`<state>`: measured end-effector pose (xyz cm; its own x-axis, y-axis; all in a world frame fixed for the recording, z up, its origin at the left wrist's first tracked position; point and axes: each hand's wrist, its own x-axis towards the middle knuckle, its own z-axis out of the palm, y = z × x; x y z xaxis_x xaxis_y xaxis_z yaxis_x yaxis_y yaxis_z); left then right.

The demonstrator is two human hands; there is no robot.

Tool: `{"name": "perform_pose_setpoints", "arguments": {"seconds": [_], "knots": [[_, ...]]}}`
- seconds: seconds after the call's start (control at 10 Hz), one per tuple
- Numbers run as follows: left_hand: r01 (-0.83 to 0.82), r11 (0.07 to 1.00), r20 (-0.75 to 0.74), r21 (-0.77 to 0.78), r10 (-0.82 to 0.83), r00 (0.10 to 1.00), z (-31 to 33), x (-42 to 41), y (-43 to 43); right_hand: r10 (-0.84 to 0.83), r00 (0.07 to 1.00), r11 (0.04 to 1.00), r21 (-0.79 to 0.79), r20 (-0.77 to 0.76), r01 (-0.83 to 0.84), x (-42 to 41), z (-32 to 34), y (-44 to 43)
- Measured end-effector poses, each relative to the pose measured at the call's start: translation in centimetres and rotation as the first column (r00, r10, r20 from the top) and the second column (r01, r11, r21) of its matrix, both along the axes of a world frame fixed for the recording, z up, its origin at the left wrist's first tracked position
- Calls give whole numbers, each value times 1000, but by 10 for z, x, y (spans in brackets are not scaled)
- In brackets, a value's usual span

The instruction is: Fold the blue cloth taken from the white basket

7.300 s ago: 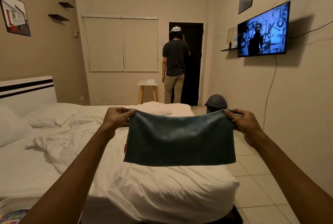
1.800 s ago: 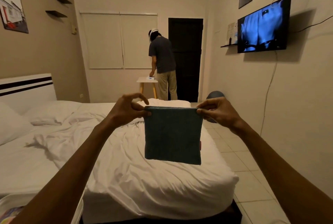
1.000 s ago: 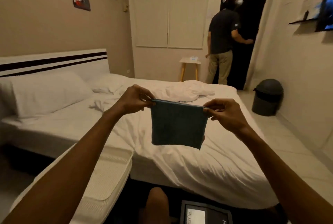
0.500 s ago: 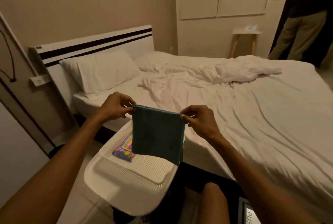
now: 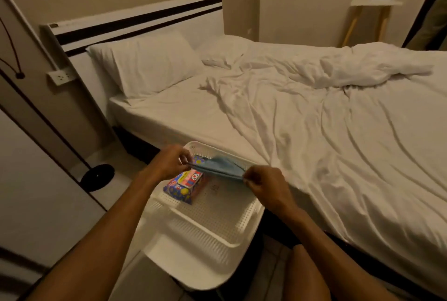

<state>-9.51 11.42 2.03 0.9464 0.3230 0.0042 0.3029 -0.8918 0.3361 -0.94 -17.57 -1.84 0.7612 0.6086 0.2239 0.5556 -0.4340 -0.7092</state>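
**Folded blue cloth held over the white basket**

The person holds the blue cloth (image 5: 217,168) between both hands, low over the far end of the white basket (image 5: 212,220). The cloth is folded into a small, layered piece and is seen almost edge-on, stretched in a shallow sag from one hand to the other. Whether its underside touches the basket cannot be told.

The left hand (image 5: 169,162) has its grip closed on the cloth's left end, fingers curled and pinching the edge against the thumb. The right hand (image 5: 263,183) pinches the right end in the same way, its knuckles turned towards the camera and its fingers tucked under. Both forearms reach in from the lower edge of the view.

Inside the basket, a bright patterned packet (image 5: 185,185) lies against the left wall, its far end partly under the cloth. The rest of the perforated basket floor shows bare. The basket stands just beside the near edge of the bed (image 5: 314,136); what it rests on is not clear, and its near rim is blurred.

The bed carries rumpled white sheets, with a pillow (image 5: 147,63) propped against a white headboard (image 5: 135,17) that has two dark stripes. A wall socket (image 5: 60,77) sits left of the headboard, and a dark round base (image 5: 97,177) rests on the floor below it. The person's knee (image 5: 307,274) shows at the bottom right.
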Motion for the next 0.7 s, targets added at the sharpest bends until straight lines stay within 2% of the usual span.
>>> {"name": "perform_pose_setpoints", "arguments": {"seconds": [0.1,0.2,0.4,0.5,0.7], "knots": [[78,979,-295,191,-18,955,-44,-21,-7,214,976,929,-299,-41,-216,-29,-32,2],[170,956,-526,240,-20,850,-61,-30,-16,307,948,853,-416,-85,-313,-51,-49,6],[189,947,-708,258,53,704,-56,-25,-30,339,935,818,-457,-109,-350,-62,-52,8],[151,962,-692,228,51,720,-54,-21,-44,337,938,833,-438,-84,-338,-64,-49,3],[125,972,-397,199,-37,917,-48,-9,-95,50,988,937,-348,143,3,-48,-23,-48]]}}
